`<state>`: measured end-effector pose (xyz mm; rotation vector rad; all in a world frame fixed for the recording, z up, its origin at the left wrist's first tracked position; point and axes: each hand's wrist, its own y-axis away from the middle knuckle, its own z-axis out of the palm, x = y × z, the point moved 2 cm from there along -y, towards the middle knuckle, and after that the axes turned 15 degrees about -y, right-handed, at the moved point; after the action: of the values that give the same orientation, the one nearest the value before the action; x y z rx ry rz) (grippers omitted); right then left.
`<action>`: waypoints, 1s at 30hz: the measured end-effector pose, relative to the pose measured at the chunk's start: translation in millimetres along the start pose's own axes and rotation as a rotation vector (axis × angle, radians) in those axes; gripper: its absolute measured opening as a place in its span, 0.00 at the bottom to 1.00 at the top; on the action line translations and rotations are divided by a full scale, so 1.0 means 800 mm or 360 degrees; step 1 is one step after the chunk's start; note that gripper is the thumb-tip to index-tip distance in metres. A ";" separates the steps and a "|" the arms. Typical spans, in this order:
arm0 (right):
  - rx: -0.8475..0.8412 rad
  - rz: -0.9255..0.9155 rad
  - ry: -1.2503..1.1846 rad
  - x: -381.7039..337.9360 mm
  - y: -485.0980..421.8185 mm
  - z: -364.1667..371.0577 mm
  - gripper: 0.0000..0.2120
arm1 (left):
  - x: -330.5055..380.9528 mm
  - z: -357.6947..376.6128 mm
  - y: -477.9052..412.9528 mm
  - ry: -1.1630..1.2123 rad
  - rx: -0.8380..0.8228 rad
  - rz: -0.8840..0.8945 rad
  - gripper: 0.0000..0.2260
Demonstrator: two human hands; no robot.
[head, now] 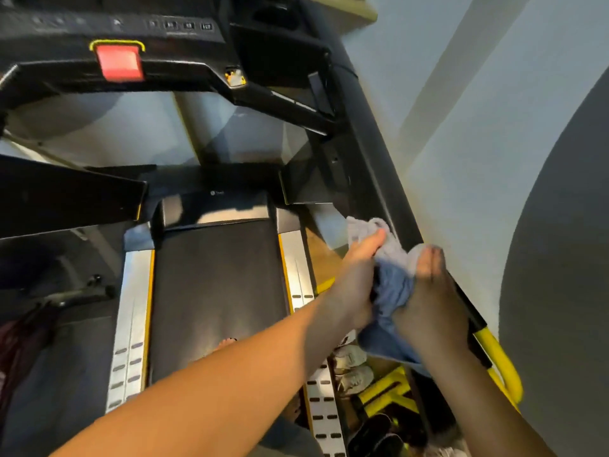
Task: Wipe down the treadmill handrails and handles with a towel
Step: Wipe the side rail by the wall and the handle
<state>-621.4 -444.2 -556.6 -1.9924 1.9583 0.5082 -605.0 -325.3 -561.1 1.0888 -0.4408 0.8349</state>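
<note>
My left hand (354,278) and right hand (431,291): I am gripping the blue towel (393,285) with both, fingers curled, bunching it against the black right handrail (375,179)

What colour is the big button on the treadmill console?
Red, with a yellow outline around its top; the button shows clearly in the head view.

To your right runs a pale wall (468,103) crossed by broad grey shadows; below it, pale sneakers (354,367) and dark sandals (379,433) lie on the floor.
</note>
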 end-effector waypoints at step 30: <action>-0.0261 -0.0204 -0.0052 -0.165 -0.416 0.034 0.45 | 0.191 -0.095 -0.220 0.0102 0.0189 0.0251 0.27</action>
<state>-290.9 -306.0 -531.9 -2.1765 1.8069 0.6837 -378.2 -236.6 -593.3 1.1437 -0.4311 1.0431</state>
